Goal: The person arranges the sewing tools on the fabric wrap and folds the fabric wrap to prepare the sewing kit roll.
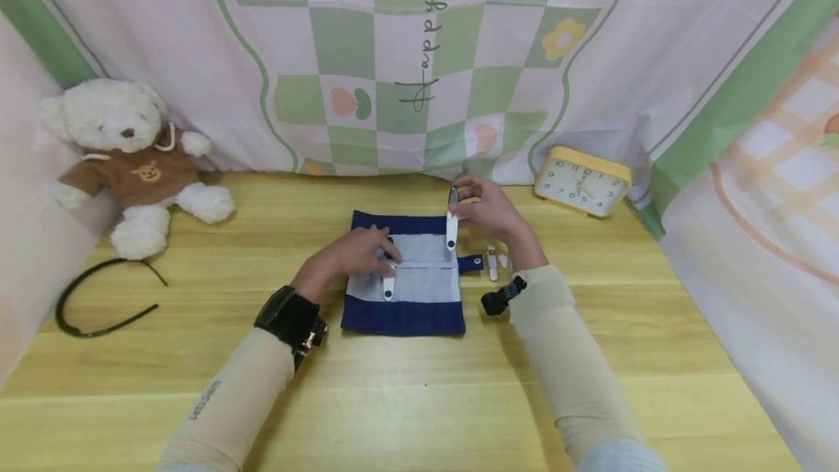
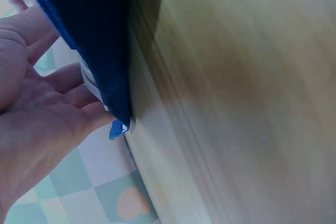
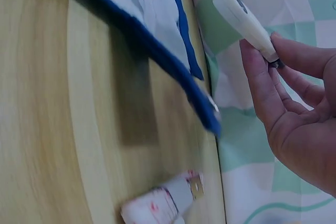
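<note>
One black headband (image 1: 108,297) lies at the left of the frame, well apart from the work and unlikely to snag anything. Left of centre, the left hand (image 1: 357,250) reaches over the blue-and-grey pouch (image 1: 403,317), which is spread flat on the table (image 1: 393,399) mid-frame; its fingers are loosely extended over a white-handled piece (image 1: 389,287) on the pale lining, and whether the fingertips grip it I cannot tell. If that hand presses unevenly or drags, I would expect the soft cloth to bunch and the white-handled piece to slide askew. At the pouch's upper right corner, a second white piece (image 1: 451,230) is raised in the right hand (image 1: 488,206), pinched near its dark end between thumb and fingers, the other end free. With so short a hold on a smooth-looking handle, it could pivot or slip, and a knock against the pouch's edge might cause that. Further right, the strap (image 1: 470,264) juts out toward a small printed piece (image 1: 493,264) on the table; a low sweep of the right wrist could nudge either. The yellow clock (image 1: 582,181), upper right, seems far enough off to escape a bump.
</note>
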The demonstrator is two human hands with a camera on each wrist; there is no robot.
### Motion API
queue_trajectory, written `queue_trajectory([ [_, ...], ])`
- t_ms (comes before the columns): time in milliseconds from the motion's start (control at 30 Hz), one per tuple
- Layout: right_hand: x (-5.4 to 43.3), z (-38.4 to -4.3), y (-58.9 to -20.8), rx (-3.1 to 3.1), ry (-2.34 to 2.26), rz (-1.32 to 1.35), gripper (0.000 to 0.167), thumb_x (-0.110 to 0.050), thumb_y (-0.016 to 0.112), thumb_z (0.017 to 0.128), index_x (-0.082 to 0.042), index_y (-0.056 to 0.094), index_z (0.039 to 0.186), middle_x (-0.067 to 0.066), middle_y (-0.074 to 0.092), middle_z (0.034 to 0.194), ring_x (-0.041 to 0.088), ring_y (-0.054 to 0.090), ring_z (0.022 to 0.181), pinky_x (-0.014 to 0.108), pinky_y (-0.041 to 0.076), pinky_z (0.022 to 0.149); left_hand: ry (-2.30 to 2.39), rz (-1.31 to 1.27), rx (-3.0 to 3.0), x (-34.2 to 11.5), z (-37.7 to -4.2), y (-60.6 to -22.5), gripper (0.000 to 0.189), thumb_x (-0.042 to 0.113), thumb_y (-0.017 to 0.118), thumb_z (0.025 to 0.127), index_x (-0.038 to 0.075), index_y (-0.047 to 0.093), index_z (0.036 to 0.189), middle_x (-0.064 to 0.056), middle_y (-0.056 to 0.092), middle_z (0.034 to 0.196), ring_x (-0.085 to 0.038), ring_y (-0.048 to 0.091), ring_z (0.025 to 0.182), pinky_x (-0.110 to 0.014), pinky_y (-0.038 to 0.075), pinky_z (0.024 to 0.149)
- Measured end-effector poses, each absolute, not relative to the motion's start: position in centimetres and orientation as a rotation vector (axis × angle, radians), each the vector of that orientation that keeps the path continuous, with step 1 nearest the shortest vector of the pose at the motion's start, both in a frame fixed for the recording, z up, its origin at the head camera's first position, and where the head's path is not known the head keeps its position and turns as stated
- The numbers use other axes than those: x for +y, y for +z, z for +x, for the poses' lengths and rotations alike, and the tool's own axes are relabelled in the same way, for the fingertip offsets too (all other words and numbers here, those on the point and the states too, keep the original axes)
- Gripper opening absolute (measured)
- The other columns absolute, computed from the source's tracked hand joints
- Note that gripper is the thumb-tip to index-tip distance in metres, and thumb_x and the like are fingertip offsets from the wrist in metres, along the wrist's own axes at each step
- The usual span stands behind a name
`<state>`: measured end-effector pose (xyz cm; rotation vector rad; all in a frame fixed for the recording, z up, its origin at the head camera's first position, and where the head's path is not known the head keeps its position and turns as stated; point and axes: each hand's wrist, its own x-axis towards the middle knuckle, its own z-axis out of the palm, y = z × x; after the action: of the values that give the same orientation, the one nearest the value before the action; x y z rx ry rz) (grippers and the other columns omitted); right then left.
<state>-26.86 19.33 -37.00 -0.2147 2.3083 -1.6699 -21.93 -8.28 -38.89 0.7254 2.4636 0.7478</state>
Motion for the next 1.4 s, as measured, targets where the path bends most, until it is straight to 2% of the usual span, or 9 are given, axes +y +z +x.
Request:
queue_trajectory([
  [200,18.0,-26.8,-37.1,2.301,-1.667,-0.247,0.057,-0.001,0.066,0.097,0.006,0.04,0.146,0.026,0.051,0.124,0.031,0.064,0.095,0.052,0.057,0.09,0.726,0.715,2.481,-8.2,-22.0,-38.9,0.031,0.021,0.074,0.094,0.012,0.074,0.124,-0.025,0.028,0.161,-0.045,0.01,0.151,-0.055,0.014,0.122],
  [467,16.5,-27.2,-37.7,2.301,-1.638,-0.256,0.053,0.001,0.067,0.096,0.007,0.042,0.142,0.025,0.054,0.121,0.033,0.065,0.096,0.048,0.058,0.088,0.741,0.753,2.487,-8.1,-22.2,-38.7,0.027,0.016,0.074,0.095,0.009,0.075,0.121,-0.025,0.037,0.156,-0.04,0.016,0.152,-0.052,0.017,0.122],
  [667,15.4,-27.4,-37.8,2.289,-1.629,-0.244,0.052,0.003,0.068,0.095,0.006,0.044,0.14,0.023,0.055,0.117,0.033,0.066,0.095,0.047,0.059,0.085,0.725,0.757,2.49,-8.2,-22.3,-38.7,0.028,0.017,0.074,0.095,0.009,0.075,0.121,-0.025,0.037,0.156,-0.04,0.016,0.152,-0.053,0.016,0.122],
  [1400,13.0,-27.0,-38.3,2.271,-1.576,-0.274,0.049,0.008,0.064,0.095,0.005,0.038,0.136,0.023,0.054,0.115,0.037,0.067,0.094,0.045,0.059,0.085,0.734,0.759,2.488,-8.0,-22.4,-39.0,0.025,0.014,0.076,0.092,0.012,0.077,0.117,-0.024,0.039,0.156,-0.039,0.018,0.152,-0.053,0.02,0.121],
])
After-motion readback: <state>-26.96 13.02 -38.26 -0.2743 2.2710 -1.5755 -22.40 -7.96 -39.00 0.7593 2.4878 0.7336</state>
